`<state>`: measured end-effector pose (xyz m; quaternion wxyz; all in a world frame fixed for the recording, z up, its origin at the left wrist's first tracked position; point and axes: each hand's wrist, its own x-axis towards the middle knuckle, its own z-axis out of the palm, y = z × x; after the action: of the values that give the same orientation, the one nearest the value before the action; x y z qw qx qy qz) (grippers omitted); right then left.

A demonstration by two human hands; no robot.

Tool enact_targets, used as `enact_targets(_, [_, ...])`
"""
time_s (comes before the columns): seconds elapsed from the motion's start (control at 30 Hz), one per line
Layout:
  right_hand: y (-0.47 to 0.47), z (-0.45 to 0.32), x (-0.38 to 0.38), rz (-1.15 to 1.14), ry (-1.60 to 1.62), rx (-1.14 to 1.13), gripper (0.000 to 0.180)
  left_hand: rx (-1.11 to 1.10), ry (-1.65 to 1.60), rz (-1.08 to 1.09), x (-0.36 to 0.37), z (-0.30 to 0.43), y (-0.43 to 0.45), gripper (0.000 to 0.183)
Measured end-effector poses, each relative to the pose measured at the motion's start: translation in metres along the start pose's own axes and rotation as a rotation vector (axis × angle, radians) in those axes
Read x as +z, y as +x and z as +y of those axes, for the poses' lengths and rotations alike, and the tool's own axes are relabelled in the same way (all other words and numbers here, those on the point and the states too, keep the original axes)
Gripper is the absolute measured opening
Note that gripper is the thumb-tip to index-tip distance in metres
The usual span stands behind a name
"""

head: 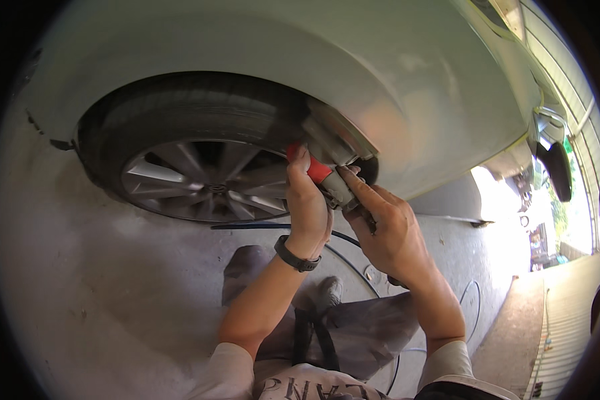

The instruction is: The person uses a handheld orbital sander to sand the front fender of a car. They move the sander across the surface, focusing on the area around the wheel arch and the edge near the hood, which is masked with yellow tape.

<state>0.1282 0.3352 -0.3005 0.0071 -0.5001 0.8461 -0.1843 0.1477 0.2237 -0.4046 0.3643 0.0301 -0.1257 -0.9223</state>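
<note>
Both my hands are on a handheld pneumatic tool, probably a sander, with a red collar (318,170) and a dirty grey body (338,189). My left hand (307,205), with a dark band at the wrist, wraps the red part, thumb on top. Around the grey rear body my right hand (387,227) is closed, index finger stretched forward. The tool's head is up at the edge of the wheel arch (357,137), by the tyre (195,112); blur hides its exact contact. Above spreads a pale green-grey car fender (280,45) with dull brownish patches.
The alloy wheel (217,189) stands just left of my hands. A dark hose (347,260) curves over the concrete floor (130,280) under my arms, near my shoe (330,291). A door mirror (555,165) juts out at right. Corrugated metal wall (570,320) borders the bright opening.
</note>
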Motion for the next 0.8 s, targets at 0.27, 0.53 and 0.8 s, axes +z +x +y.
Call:
enact_targets(0.27, [0.093,-0.092,-0.005,-0.127,-0.135,-0.471,0.053,0.279,-0.162,0.150,0.008,0.119,0.016,0.048])
enact_targets(0.53, [0.142,-0.199,0.050,-0.296,-0.313,-0.636,0.043,0.514,-0.145,0.303,-0.047,0.219,0.017,0.049])
enact_targets(0.8, [0.105,-0.155,0.049,-0.171,-0.177,-0.579,0.045,0.415,-0.027,0.166,-0.049,0.199,0.006,0.057])
